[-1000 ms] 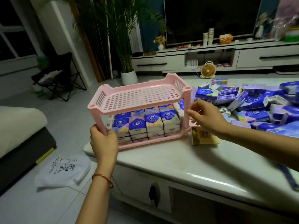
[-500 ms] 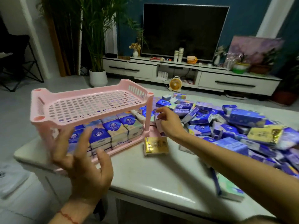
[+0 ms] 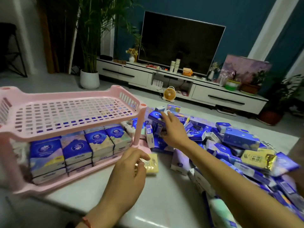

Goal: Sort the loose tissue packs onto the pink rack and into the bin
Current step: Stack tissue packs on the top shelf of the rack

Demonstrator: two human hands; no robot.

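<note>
Pink rack (image 3: 65, 96) stands on the white surface (image 3: 164, 203), at its left end; taken as reference. Lower tier of rack: filled with blue and pastel tissue packs (image 3: 98, 143), stacked in rows, labels facing front. Loose pile of packs (image 3: 238, 142), mostly blue-purple, lies on the surface to the right of the rack, starting just beside its right front post and spreading well away from it. One gold-wrapped pack (image 3: 256, 157) sits on top of the pile, far from the rack. A single yellow pack (image 3: 153, 167) lies flat on the surface just off the rack's right front corner, apart from the pile. Left grip (image 3: 130, 171): over the yellow pack, fingers curled, tips at its near edge; cannot tell whether it is grasping the pack or only touching it. Right grip (image 3: 172, 130): released, fingers stretched out over blue packs at the near edge of the pile, right of the rack's post.
</note>
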